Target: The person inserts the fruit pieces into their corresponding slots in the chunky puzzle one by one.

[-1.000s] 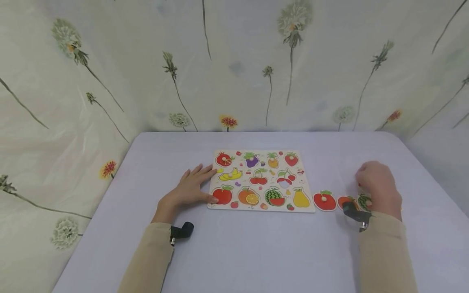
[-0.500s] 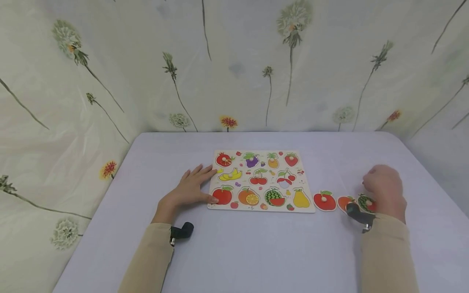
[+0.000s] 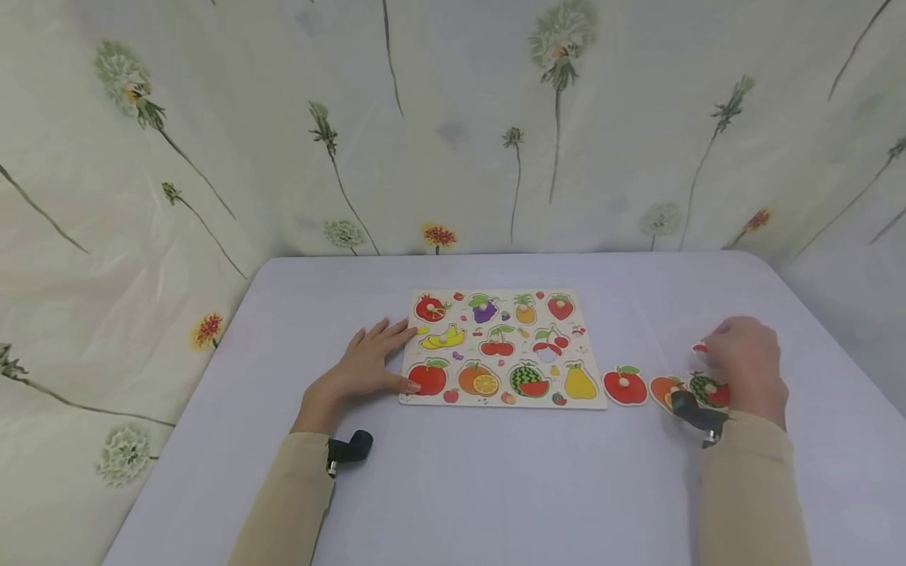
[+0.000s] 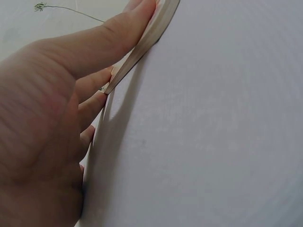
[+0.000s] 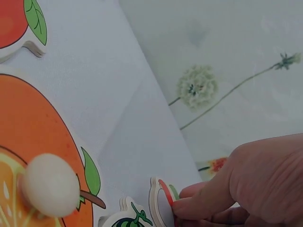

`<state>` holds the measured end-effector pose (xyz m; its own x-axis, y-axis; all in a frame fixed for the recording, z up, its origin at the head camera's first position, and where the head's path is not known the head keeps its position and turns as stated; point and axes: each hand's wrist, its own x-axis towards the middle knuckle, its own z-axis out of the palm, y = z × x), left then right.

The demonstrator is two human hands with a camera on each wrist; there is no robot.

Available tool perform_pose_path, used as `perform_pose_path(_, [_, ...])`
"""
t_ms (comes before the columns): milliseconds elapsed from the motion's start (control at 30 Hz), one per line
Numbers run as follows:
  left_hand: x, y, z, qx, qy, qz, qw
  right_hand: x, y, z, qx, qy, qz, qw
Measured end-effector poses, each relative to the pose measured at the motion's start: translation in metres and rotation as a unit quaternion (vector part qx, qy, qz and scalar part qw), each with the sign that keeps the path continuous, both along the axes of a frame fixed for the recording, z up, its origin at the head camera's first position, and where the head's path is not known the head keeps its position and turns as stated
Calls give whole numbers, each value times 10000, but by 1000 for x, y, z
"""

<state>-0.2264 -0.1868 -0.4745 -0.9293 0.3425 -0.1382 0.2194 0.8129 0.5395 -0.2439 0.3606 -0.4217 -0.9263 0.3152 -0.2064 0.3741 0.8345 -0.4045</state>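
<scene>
My left hand [image 3: 366, 363] rests with spread fingers at the left edge of the wooden fruit puzzle board [image 3: 504, 399]. Its thumb lies on the board's lower left corner, over the apple picture; the left wrist view shows the board edge [image 4: 137, 54] close by. My right hand [image 3: 749, 363] pinches a red puzzle piece with some green [image 5: 165, 196]; most of this piece is hidden by the fingers. Beside that hand lie a watermelon piece [image 3: 705, 388], an orange piece [image 3: 664, 387] and an apple piece [image 3: 626, 387]. The orange piece's round knob [image 5: 51, 185] is large in the right wrist view.
A pale cloth [image 3: 510, 487] covers the table. Behind it hangs a sheet printed with dandelions [image 3: 453, 118]. Several knobbed fruit pieces, among them grapes [image 3: 484, 309] and a strawberry [image 3: 561, 306], sit in the board.
The right hand has shifted a little right, uncovering more of the watermelon piece; a bit of red piece now shows at its fingertips. The left hand has stayed on the board.
</scene>
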Motion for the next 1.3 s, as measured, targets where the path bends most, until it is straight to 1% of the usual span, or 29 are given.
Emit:
perform_pose_path(100, [1,0,1,-4,13,0,10000,-2,-4,0,23,102,82,9999])
perform_pose_path(233, [2,0,3,50,6,-22,10000,-4,-10,0,-97,-36,101,9999])
perform_pose_path(333, [2,1,3,63,2,-21,10000,-6,-13,-1,64,118,357,9993])
perform_pose_path(400, [2,1,3,65,4,-17,10000,-9,-15,-1,251,338,602,9973])
perform_pose_path(467, [2,1,3,63,-1,-13,10000,-10,-19,-1,227,374,721,9964])
perform_pose_path(633, [1,1,2,34,0,-4,10000,-15,-35,2,-157,150,820,9964])
perform_pose_path(700, [0,1,1,19,20,-1,10000,-17,-42,3,-239,122,928,9953])
perform_pose_path(867, [0,0,0,14,30,12,10000,-21,-56,4,-328,68,1140,9929])
perform_pose_path(1067, [1,0,0,21,10,20,10000,-26,-71,3,-383,-14,1252,9914])
perform_pose_path(1300, [1,-1,-1,-2,38,9,10000,-30,-89,1,-402,-49,1562,9869])
